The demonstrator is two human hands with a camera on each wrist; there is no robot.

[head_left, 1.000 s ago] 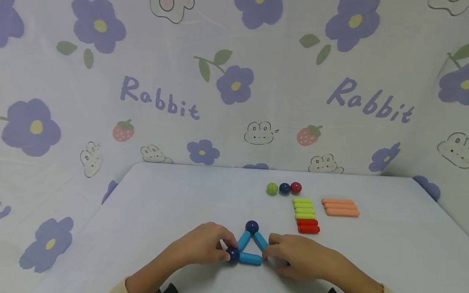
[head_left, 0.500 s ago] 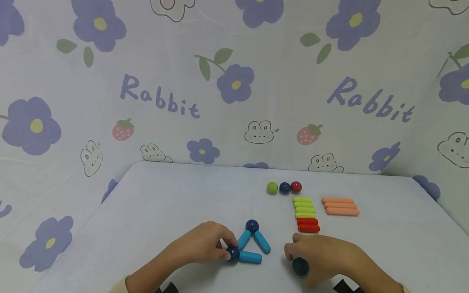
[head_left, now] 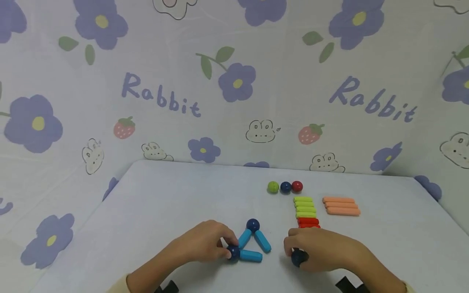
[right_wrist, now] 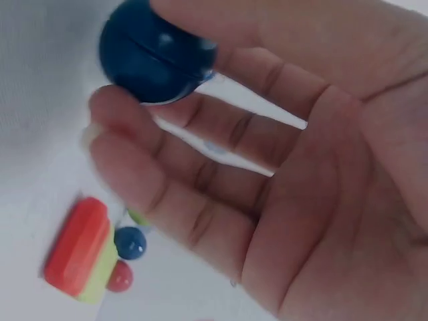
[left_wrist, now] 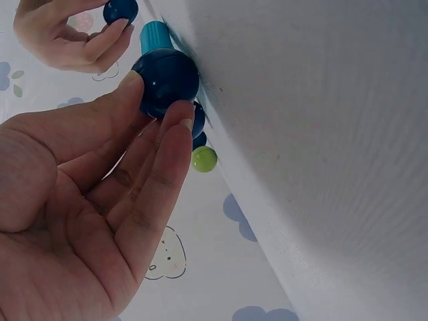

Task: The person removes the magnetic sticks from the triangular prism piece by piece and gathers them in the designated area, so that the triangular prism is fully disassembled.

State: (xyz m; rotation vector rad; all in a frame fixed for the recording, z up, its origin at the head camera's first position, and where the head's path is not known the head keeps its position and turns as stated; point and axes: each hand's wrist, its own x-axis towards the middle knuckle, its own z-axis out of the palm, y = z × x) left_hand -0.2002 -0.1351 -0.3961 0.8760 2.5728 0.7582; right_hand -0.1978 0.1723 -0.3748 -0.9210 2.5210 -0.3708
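My left hand (head_left: pixel 207 244) pinches a dark blue ball (head_left: pixel 233 253) between thumb and fingers. From this ball, one light blue stick (head_left: pixel 250 256) points right and another (head_left: pixel 244 238) runs up to a second dark blue ball (head_left: pixel 253 225). A third stick (head_left: pixel 262 241) slants down right from that upper ball; its lower end is free. To the right, apart from this shape, my right hand (head_left: pixel 326 248) grips a loose dark blue ball (head_left: pixel 299 257). The right wrist view shows that ball (right_wrist: pixel 150 53) held by the thumb and fingertips.
Behind the right hand lie red sticks (head_left: pixel 308 221), partly covered by it, and several yellow-green sticks (head_left: pixel 305 206). Orange sticks (head_left: pixel 341 206) lie farther right. A green ball (head_left: pixel 272 187), a blue ball (head_left: pixel 286 187) and a red ball (head_left: pixel 297 186) form a row at the back.
My right hand has drawn back rightward from the blue sticks, then moved slightly up the table; the ball in its grip has come into view. The left hand stays on its ball.
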